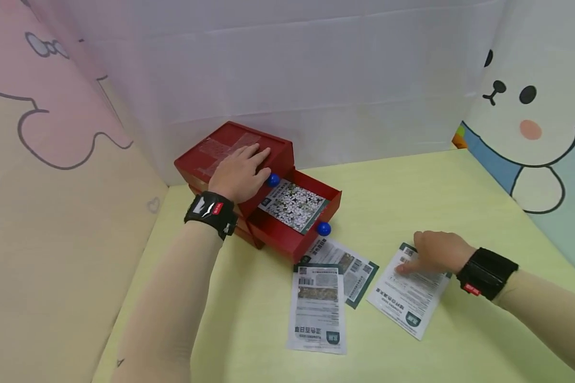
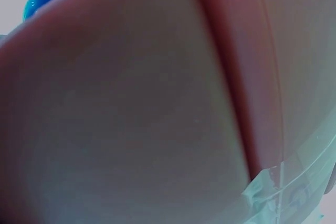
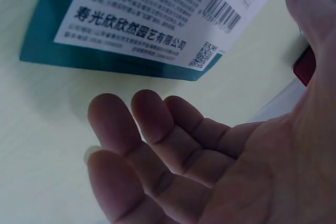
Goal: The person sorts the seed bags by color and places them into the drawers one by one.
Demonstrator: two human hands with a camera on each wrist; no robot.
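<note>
My left hand [image 1: 239,173] lies with fingers extended on top of a red box [image 1: 230,130] that has drawers. One drawer [image 1: 333,205] is pulled out, with a flower seed packet [image 1: 294,205] inside. Blue round knobs mark the pulled-out drawer [image 1: 323,229] and the one above. My right hand [image 1: 438,252] hovers over the upper end of another seed packet [image 1: 404,298] on the table. In the right wrist view its fingers [image 3: 152,116] are loosely bent, apart from the packet's green edge [image 3: 110,69], and nothing is between them.
Two more seed packets lie on the yellow table [image 1: 249,319] before the drawer: one packet [image 1: 317,319] overlaps the other [image 1: 359,276]. A white curtain [image 1: 316,80] hangs behind the box. Patterned walls stand at left and right.
</note>
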